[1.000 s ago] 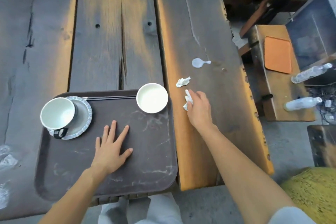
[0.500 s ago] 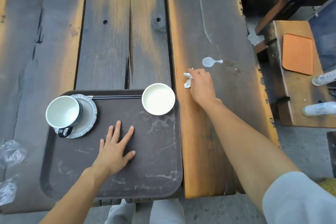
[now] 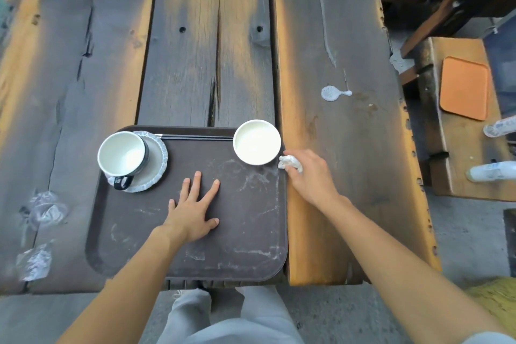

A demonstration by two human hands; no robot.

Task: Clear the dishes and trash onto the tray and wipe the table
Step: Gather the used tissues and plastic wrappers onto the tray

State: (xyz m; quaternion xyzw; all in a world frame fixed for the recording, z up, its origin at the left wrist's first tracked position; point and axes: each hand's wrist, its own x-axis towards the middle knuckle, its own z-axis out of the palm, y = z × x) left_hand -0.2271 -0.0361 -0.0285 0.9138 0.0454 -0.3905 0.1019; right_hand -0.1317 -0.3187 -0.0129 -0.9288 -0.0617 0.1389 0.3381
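Note:
A dark brown tray (image 3: pixel 245 248) lies at the near edge of the wooden table (image 3: pixel 203 45). On it stand a white mug (image 3: pixel 124 155) on a pale saucer (image 3: pixel 156 170), black chopsticks (image 3: pixel 195 137) and a small white bowl (image 3: pixel 257 142). My left hand (image 3: pixel 194 208) lies flat on the tray, fingers spread. My right hand (image 3: pixel 308 176) hovers at the tray's right rim, closed on crumpled white paper napkins (image 3: pixel 290 163). A white spill (image 3: pixel 332 93) sits on the right plank.
Crumpled clear plastic wrap (image 3: pixel 46 208) and another piece (image 3: pixel 35 261) lie on the table left of the tray. To the right stands a wooden bench (image 3: pixel 463 153) with an orange mat (image 3: pixel 465 88) and two plastic bottles (image 3: pixel 491 170).
My right hand picked up the two crumpled napkins from the right plank and carried them left and nearer, to the tray's right rim. The left hand stayed flat on the tray.

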